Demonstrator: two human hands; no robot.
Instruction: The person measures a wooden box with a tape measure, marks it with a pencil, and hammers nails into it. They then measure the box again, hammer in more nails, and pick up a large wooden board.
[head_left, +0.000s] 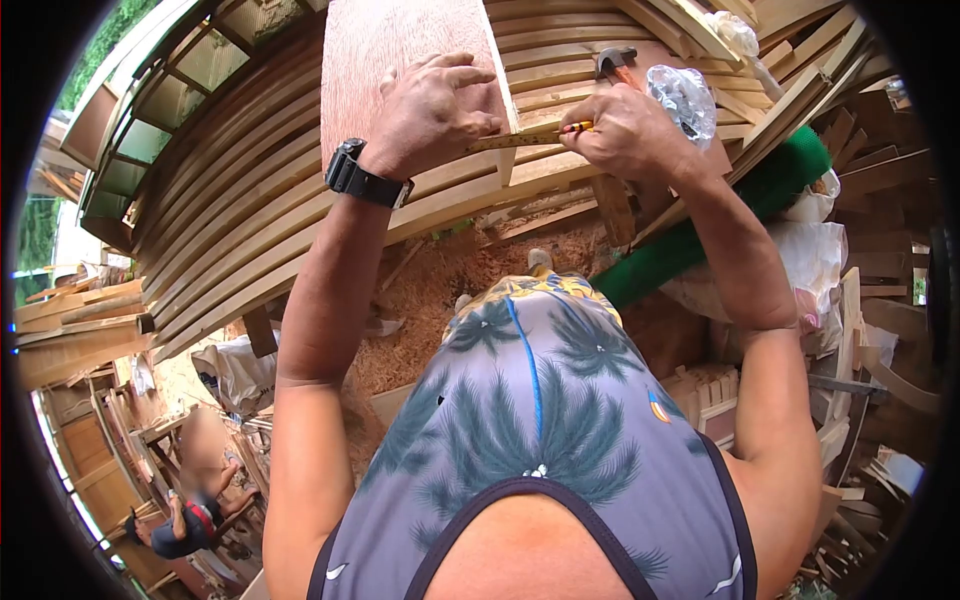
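My left hand (432,112), with a black watch (355,172) at its wrist, is over the pale wooden board (400,35). Its fingers are bent, and the yellow tape measure (530,140) comes out from under its thumb side; the tape's case is hidden. The blade crosses the board's right edge and reaches my right hand (630,130). That hand is closed around a pencil (577,127), its orange and black end showing beside the tape. Just beyond the right hand lies a hammer (616,66), next to a clear plastic bag (682,105).
Long curved wooden slats (230,190) run beneath the board. A green roll (720,220) slants below my right forearm. Wood shavings (430,290) cover the ground. Another person (190,520) sits at the lower left, and stacked timber (85,330) lies at the left.
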